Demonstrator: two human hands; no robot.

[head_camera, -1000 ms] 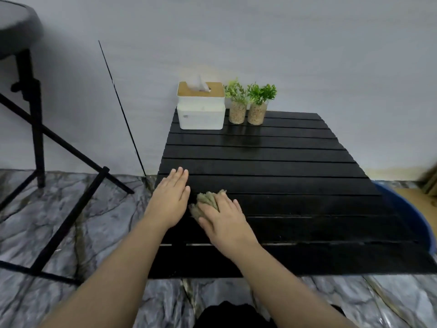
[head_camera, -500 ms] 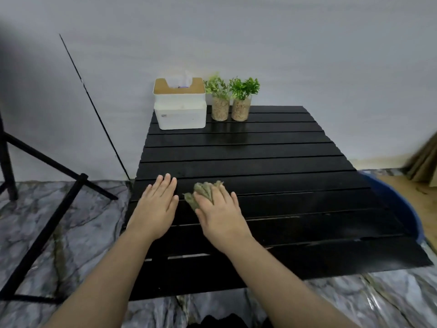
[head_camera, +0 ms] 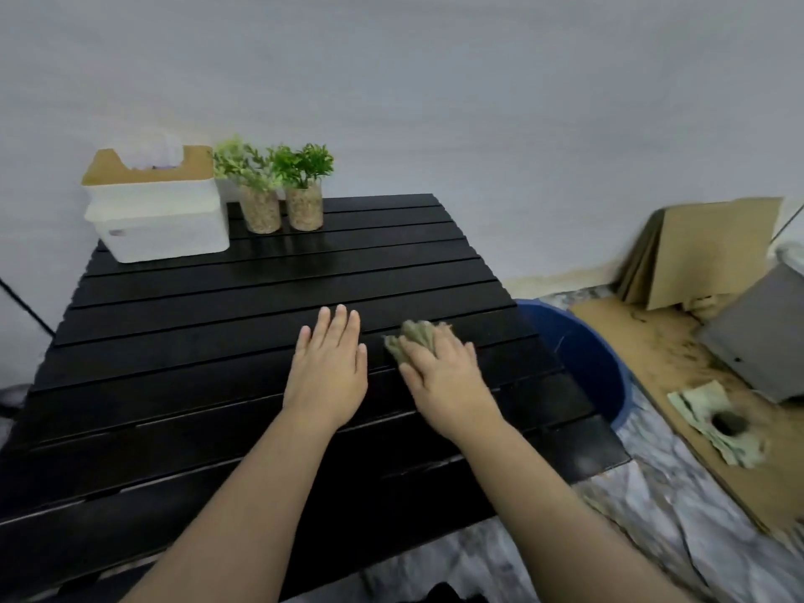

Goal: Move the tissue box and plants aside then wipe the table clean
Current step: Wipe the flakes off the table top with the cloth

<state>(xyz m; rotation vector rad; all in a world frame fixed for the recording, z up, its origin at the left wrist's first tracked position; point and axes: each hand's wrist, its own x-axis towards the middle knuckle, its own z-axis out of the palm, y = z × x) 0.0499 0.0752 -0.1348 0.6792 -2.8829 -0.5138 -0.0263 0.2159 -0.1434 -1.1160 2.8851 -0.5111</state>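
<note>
A black slatted table (head_camera: 182, 385) fills the middle of the view. At its far left corner stands a white tissue box (head_camera: 156, 219) with a tan lid. Right beside it are two small green plants (head_camera: 280, 187) in glass pots of pebbles. My right hand (head_camera: 443, 376) presses a crumpled green-grey cloth (head_camera: 413, 337) onto the slats near the table's right edge. My left hand (head_camera: 328, 367) lies flat on the table just left of it, fingers together, holding nothing.
A blue tub (head_camera: 583, 354) sits on the floor against the table's right side. Beyond it lie flat cardboard sheets (head_camera: 705, 250), a grey panel (head_camera: 765, 337) and a crumpled rag (head_camera: 718, 424) on a cardboard mat. A pale wall is behind the table.
Both hands and the cloth have moved from the table's left side to its right side. The view has swung right, so the tub and cardboard now show.
</note>
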